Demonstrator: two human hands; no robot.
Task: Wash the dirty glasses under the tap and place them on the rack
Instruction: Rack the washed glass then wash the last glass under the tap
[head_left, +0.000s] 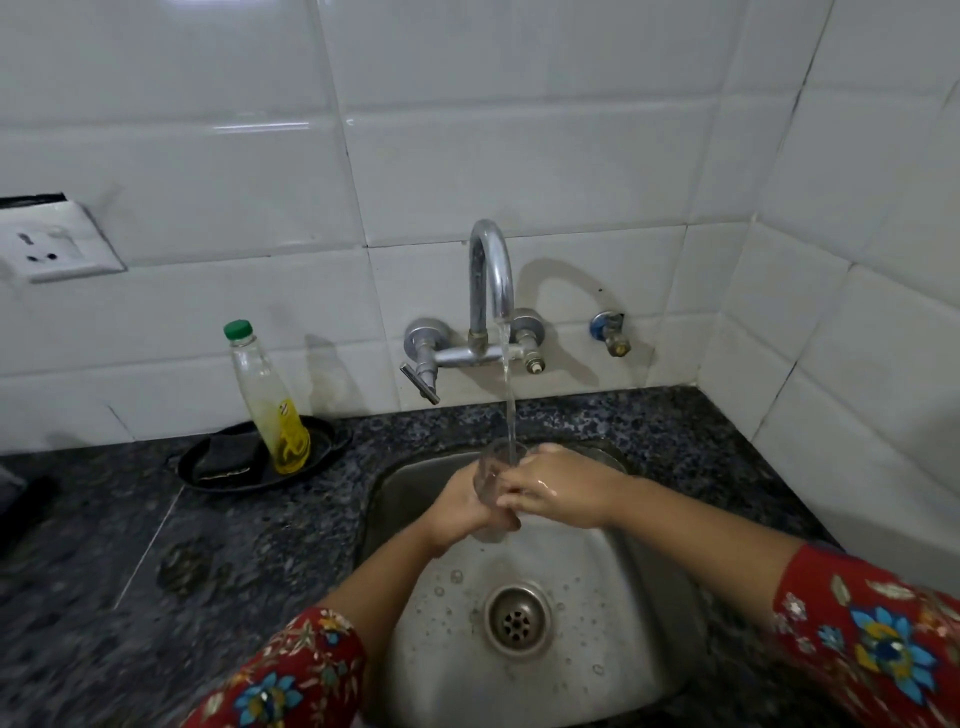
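A clear drinking glass stands upright over the steel sink, right under the chrome tap. A stream of water runs from the spout into its open mouth. My left hand grips the glass around its lower part. My right hand lies against the glass from the right, wet fingers wrapped over its side. The base of the glass is hidden by my fingers. No rack is in view.
A dish-soap bottle with a green cap stands in a black tray with a dark scrubber, left of the sink on the dark granite counter. A wall socket is at far left. The drain sits below my hands.
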